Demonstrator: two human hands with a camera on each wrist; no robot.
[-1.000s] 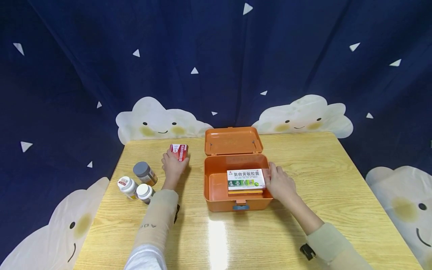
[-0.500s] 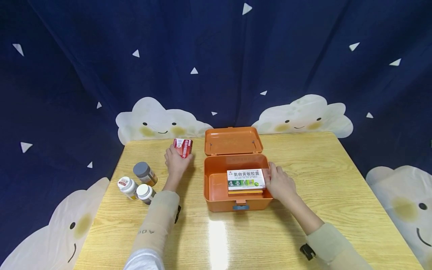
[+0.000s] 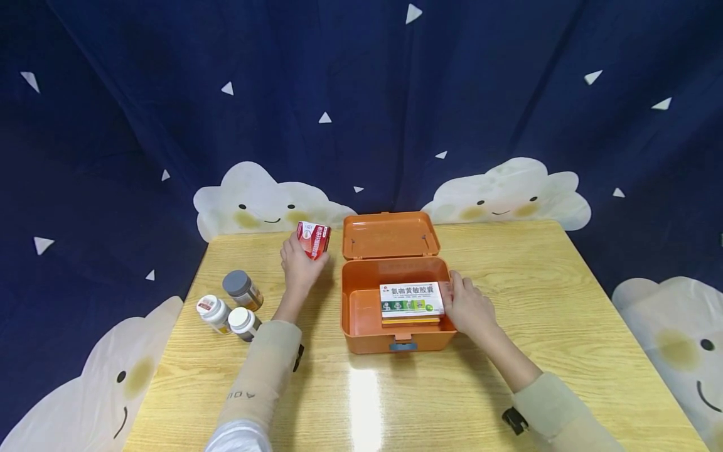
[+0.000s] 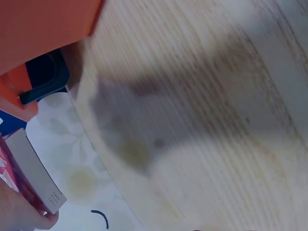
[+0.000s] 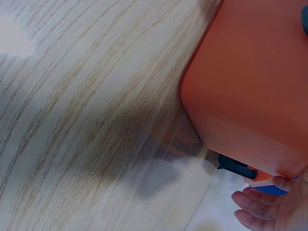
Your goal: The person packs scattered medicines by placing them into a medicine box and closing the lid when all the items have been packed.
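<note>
My left hand (image 3: 301,268) grips a red-and-white medicine box (image 3: 314,238) between thumb and fingers, left of an orange medicine case. In the left wrist view, a pale side of this medicine box (image 4: 34,168) shows beside the fingers. The orange case (image 3: 369,343) stands with its lid swung back. Inside, on the right, lies a white medicine box (image 3: 411,300) with green pictures, stacked on other boxes. My right hand (image 3: 469,306) holds the case's right wall at the rim, thumb over the inside; in the right wrist view its fingers (image 5: 257,204) show outside the wall.
Left on the wooden table (image 3: 531,276) stand a grey-lidded bottle (image 3: 243,290), a bottle with a red-and-white lid (image 3: 213,314) and a white-lidded bottle (image 3: 244,323). The case's raised lid (image 3: 391,236) leans near the table's back edge, before a dark blue curtain (image 3: 361,94).
My left hand has carried the red-and-white medicine box up, away from me and to the right, towards the case's lid. The right hand and the case have stayed put.
</note>
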